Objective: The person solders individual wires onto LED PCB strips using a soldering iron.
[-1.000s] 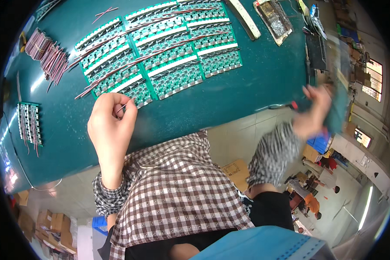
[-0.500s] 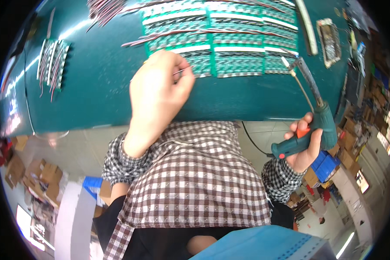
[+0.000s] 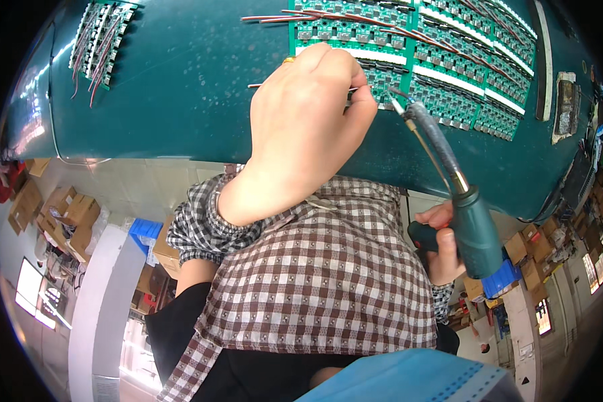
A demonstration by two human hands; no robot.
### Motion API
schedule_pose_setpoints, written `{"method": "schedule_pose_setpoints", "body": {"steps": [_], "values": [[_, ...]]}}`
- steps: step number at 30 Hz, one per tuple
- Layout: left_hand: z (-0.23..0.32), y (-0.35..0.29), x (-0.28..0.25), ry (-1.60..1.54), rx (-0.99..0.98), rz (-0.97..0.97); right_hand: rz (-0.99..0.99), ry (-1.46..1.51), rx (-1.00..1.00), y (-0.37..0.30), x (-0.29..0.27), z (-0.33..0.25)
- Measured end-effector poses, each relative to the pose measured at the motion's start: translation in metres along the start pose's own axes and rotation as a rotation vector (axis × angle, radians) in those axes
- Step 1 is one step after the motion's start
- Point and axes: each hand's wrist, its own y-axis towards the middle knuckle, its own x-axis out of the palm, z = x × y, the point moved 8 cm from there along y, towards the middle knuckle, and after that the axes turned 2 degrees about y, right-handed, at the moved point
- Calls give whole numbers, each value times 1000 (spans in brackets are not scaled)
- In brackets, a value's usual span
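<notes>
My left hand (image 3: 311, 124) is closed over the near edge of a panel of green circuit boards (image 3: 449, 74) on the green table top (image 3: 181, 87), pinching a thin red wire (image 3: 358, 87) against a board. My right hand (image 3: 442, 244) grips the handle of a green soldering tool (image 3: 472, 228). Its long dark barrel slants up and its tip (image 3: 396, 100) is at the board right beside my left fingertips. Red wires (image 3: 328, 17) lie across the panel's far rows.
A second small batch of boards with wires (image 3: 100, 37) lies at the table's far left. A white strip (image 3: 546, 60) and a grey tray (image 3: 566, 104) sit at the right. Cardboard boxes (image 3: 60, 214) and a blue bin (image 3: 144, 234) are on the floor below.
My right hand has brought the soldering tool from the far right side in to the board, tip now beside my left fingers. My left hand has stayed on the panel's near edge.
</notes>
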Motion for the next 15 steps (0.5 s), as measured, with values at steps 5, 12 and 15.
{"method": "schedule_pose_setpoints", "body": {"steps": [5,12,15], "values": [[-3,-1,-1,3,-21,-14,-68,-119,88,-4,6,3],[-2,-1,-1,4,-35,-32,-89,-189,101,-7,1,7],[0,0,1,-7,-33,-42,-58,-177,98,-9,-1,7]]}}
